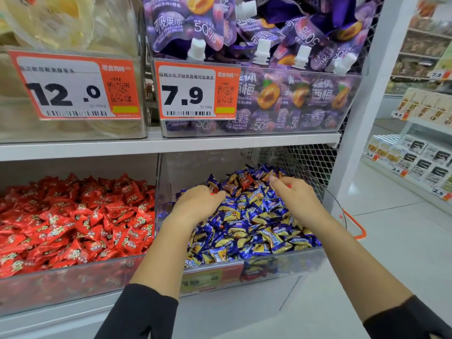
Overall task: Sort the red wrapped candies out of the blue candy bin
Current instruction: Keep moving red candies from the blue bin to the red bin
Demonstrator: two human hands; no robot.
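Shelving: white metal store shelf unit [171,143] with two tiers in view, a wire mesh panel [298,162] behind the lower right bin.
Upper tier: clear plastic bin of purple spouted jelly pouches [281,94] on the right, clear bin of pale yellow packs [61,25] on the left; each carries an orange and white price tag, one reading 7.9 [198,90], the other 12.0 [73,86].
Lower left: clear plastic bin heaped with red wrapped candies [73,221].
Lower right: clear plastic bin of blue and yellow wrapped candies [256,226], heaped higher toward the back.
Stray piece: one red wrapped candy [246,180] lies on top of the blue heap near the back, between the two hands and touching neither.
Left hand [198,204]: palm down on the left part of the blue heap, fingers [215,193] curled into the wrappers; whether they hold a piece cannot be told.
Right hand [297,194]: over the back right of the blue heap, fingers [276,183] bent and narrow, tips among the wrappers; a grip on any one piece cannot be told.
Sleeves: black, at both forearms.
Side aisle: further shelves of packaged goods [415,155] at the right.
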